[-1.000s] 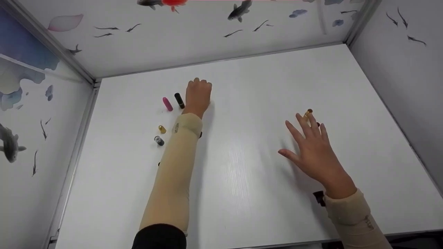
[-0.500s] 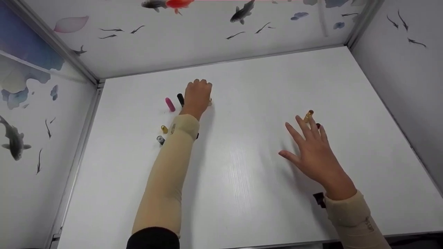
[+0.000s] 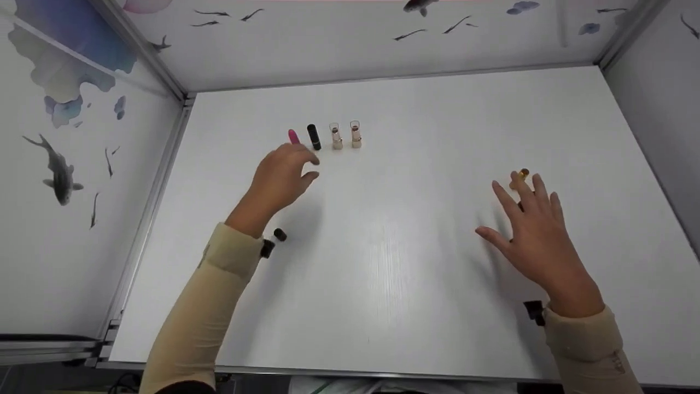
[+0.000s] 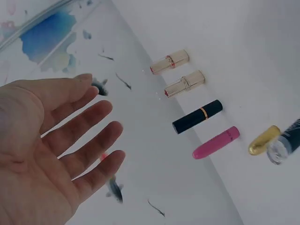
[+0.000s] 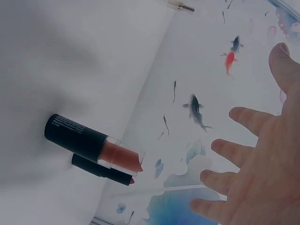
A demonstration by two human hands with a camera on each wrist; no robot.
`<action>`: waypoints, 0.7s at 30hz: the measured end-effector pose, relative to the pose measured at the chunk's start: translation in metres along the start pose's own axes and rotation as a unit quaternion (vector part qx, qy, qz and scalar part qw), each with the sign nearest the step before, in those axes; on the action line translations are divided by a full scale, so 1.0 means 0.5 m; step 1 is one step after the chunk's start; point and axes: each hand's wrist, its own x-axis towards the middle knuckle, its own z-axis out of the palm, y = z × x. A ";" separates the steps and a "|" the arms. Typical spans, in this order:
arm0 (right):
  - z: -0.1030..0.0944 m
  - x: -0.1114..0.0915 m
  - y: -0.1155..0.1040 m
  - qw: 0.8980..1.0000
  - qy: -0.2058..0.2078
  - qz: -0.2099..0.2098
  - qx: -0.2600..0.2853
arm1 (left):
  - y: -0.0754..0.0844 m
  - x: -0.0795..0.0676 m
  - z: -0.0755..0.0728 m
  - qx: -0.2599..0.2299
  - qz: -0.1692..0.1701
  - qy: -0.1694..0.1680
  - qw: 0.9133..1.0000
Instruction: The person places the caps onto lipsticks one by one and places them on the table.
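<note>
My left hand (image 3: 284,175) hovers over the table's left side with fingers loosely bent and nothing held. Just beyond its fingers a row stands: a pink lipstick (image 3: 293,136), partly hidden, a black lipstick (image 3: 314,137) with a gold band, and two clear-and-beige lipsticks (image 3: 336,137). The left wrist view adds a gold bullet-shaped tube (image 4: 264,140) and a dark tube (image 4: 285,144) with a clear end. On the right, my spread right hand (image 3: 533,230) holds nothing; a gold tube (image 3: 523,174) shows past its fingertips. A black lipstick (image 5: 101,144) with an orange-brown bullet stands near the right hand.
A dark, short tube (image 3: 280,235) sits beside the left wrist. A smaller black lipstick (image 5: 102,169) with a red tip stands behind the larger one. White panels (image 3: 350,44) with painted fish enclose the tabletop (image 3: 394,306) at the back and sides.
The left hand has left the clear-and-beige lipsticks and drawn back toward the front left, its fingers loosening. Both lipsticks now show fully. The right hand stays spread; the head view has shifted.
</note>
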 end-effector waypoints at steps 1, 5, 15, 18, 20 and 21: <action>-0.003 -0.005 0.004 1.000 0.000 0.003 0.001 | -0.004 -0.022 0.000 -0.007 -0.008 -0.007 1.000; -0.008 -0.020 0.016 1.000 -0.001 0.011 0.001 | -0.031 -0.107 0.023 -0.009 -0.061 -0.021 0.998; -0.030 -0.011 0.032 1.000 -0.006 0.028 0.003 | -0.090 -0.214 0.151 -0.010 -0.137 -0.053 0.989; -0.039 -0.020 0.035 0.999 0.009 0.032 0.005 | -0.092 -0.211 0.171 -0.011 -0.128 -0.032 0.991; -0.044 -0.029 0.039 0.999 0.022 0.035 0.003 | -0.091 -0.204 0.182 -0.008 -0.123 -0.025 0.992; -0.045 -0.033 0.041 0.999 0.028 0.036 0.001 | -0.090 -0.200 0.186 -0.008 -0.122 -0.024 0.992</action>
